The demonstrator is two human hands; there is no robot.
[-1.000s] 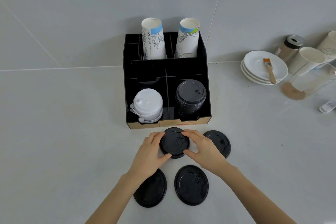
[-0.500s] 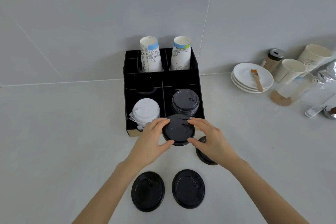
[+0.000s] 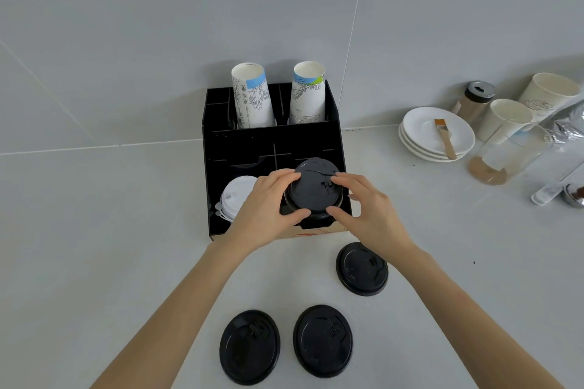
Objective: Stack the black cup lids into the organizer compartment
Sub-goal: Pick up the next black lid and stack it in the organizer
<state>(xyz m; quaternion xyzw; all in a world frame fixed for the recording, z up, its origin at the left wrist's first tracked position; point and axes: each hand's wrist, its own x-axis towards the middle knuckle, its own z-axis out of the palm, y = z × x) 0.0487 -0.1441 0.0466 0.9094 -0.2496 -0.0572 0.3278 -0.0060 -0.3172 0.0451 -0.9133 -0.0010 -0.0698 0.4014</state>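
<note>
Black lid (image 3: 313, 191) sits over the organizer (image 3: 271, 139) front-right compartment, atop the stack there. Left hand (image 3: 268, 208) and right hand (image 3: 363, 208) pinch its rim from opposite sides, fingers curled. Step: placing. Next, likely: lower squarely, release. Three lids wait on the bench (image 3: 110, 246) before the organizer.

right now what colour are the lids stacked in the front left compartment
White: the stack of plastic cup lids, best seen in the head view.
</note>
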